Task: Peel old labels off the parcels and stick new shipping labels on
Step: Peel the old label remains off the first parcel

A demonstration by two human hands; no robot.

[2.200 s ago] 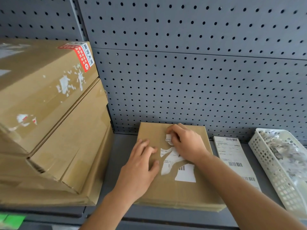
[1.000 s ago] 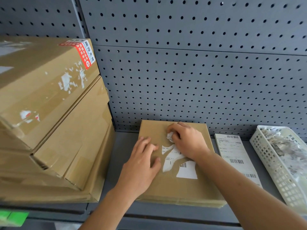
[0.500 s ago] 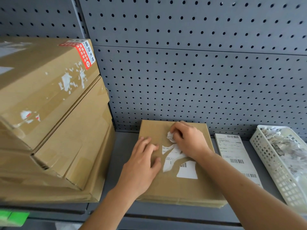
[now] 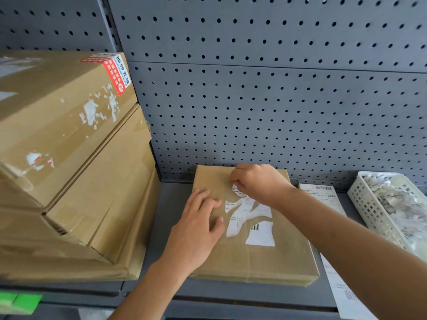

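Flanking the parcel [image 4: 254,262] with its old label [image 4: 260,236]: stacked boxes [image 4: 69,158], scrap basket [image 4: 369,211].

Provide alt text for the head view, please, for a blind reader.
The right hand pinches a scrap of the torn old label on a cardboard parcel; the left hand presses it down. Shipping labels and a white scrap basket lie alongside.

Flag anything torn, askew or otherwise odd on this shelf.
The old label on the flat parcel is torn into ragged white patches, with bare cardboard showing between them; the right hand pinches its upper scrap. The top box of the left stack carries white label residue.
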